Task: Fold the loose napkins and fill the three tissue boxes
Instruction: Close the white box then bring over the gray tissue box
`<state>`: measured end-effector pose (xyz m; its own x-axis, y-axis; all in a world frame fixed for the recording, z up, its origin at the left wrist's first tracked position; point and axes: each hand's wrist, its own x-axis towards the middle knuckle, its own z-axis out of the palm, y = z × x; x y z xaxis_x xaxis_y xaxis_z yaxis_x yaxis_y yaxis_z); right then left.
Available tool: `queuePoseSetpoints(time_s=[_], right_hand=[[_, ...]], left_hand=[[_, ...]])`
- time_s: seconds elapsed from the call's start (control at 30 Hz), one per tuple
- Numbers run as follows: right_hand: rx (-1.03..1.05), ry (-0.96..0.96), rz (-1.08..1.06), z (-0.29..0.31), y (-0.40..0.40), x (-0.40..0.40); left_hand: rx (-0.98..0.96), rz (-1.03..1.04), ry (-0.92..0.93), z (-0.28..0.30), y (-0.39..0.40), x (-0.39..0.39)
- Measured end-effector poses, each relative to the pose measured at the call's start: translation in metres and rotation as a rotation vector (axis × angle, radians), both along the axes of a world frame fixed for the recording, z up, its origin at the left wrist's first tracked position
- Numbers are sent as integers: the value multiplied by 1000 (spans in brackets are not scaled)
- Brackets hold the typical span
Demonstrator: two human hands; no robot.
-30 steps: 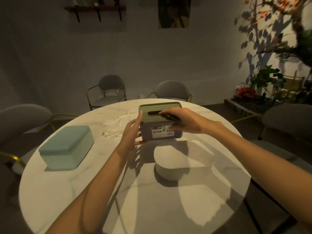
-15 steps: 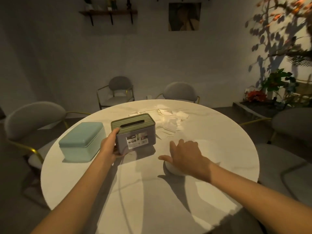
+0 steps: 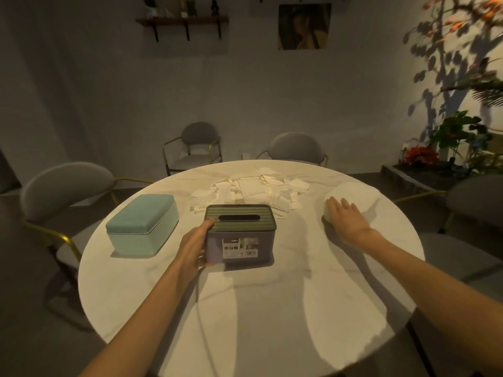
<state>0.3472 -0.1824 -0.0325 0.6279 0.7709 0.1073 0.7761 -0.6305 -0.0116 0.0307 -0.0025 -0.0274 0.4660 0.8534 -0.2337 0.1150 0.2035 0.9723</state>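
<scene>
Napkins (image 3: 253, 193) lie loose in a heap at the far side of the round desk (image 3: 245, 308). Just in front of them stands the grey box (image 3: 239, 236) with a green lid and a slot on top. The left hand (image 3: 193, 247) holds its left side, with the thumb on the lid and the fingers curled round the wall. The blue box (image 3: 143, 224) sits shut to the left, apart from it. The right hand (image 3: 344, 217) lies flat and open on the white box (image 3: 351, 197) at the right
</scene>
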Motion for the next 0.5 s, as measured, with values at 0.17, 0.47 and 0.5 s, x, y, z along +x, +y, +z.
queuePoseSetpoints(time_s=[0.17,0.47,0.5], right_hand=[[36,71,24,14,-2,11],[347,325,544,65,31,-114],[258,298,544,63,34,-122]], left_hand=[[115,-29,50,-6,-17,9],[289,-250,110,-21,-22,19],[331,-291,108,-26,-19,18]])
